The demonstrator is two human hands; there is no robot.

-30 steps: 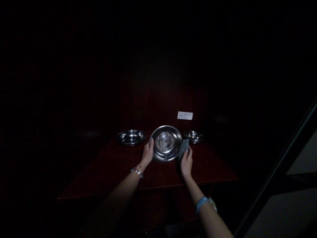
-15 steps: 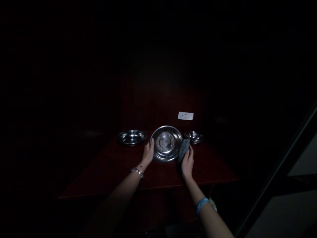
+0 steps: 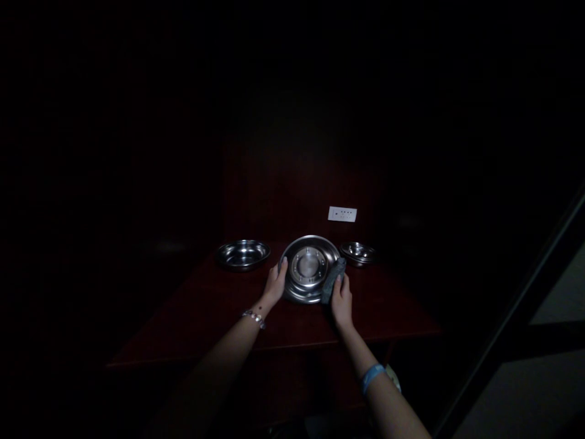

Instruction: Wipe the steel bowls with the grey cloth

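A round steel plate [image 3: 308, 266], tilted with its shiny face toward me, is held above the table. My left hand [image 3: 275, 284] grips its left rim, the thumb on the near face. In my right hand [image 3: 342, 303] is a dark grey cloth [image 3: 333, 280], folded thick, which lies against the plate's right rim. The fingers of the right hand are wrapped round the cloth, partly hidden behind it.
On the dark red table [image 3: 201, 311] a wide steel dish [image 3: 243, 254] stands to the left. Several small steel bowls [image 3: 359, 253] are stacked at the right. A white panel [image 3: 342, 214] is on the back wall. The surroundings are very dark.
My right hand has moved left and slightly down, bringing the cloth over the plate's right rim. The plate has shifted a little right and down in my left hand.
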